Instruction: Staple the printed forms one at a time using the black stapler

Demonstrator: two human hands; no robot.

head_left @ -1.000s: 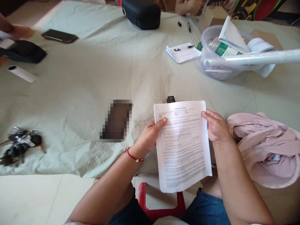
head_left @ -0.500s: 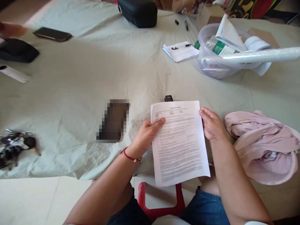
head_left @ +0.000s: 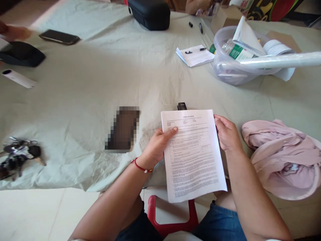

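I hold printed paper sheets (head_left: 194, 167) tilted over the table's front edge, the text side facing me. My left hand (head_left: 160, 144) grips their left edge, thumb lying on the front and fingers hidden behind. At the upper right edge, my right hand (head_left: 227, 132) is closed with thumb and forefinger together at the paper's border; its other fingers are partly hidden. Just behind the top of the sheets a small black object (head_left: 182, 106) sticks out. Left of my left hand a dark, pixelated rectangular object (head_left: 122, 130) lies on the cloth.
A clear plastic basin (head_left: 225, 73) with bottles, papers and a plastic-wrapped roll stands back right. Pink fabric (head_left: 283, 154) lies at right, keys (head_left: 22, 150) at left. A phone (head_left: 59, 36), black case (head_left: 150, 15) and notepad (head_left: 195, 56) are farther back. Below is a red stool (head_left: 173, 227).
The sheets have dropped slightly, and their top right corner has shifted a little away from my right thumb tip. My left hand keeps its grip. The whole view has moved slightly.
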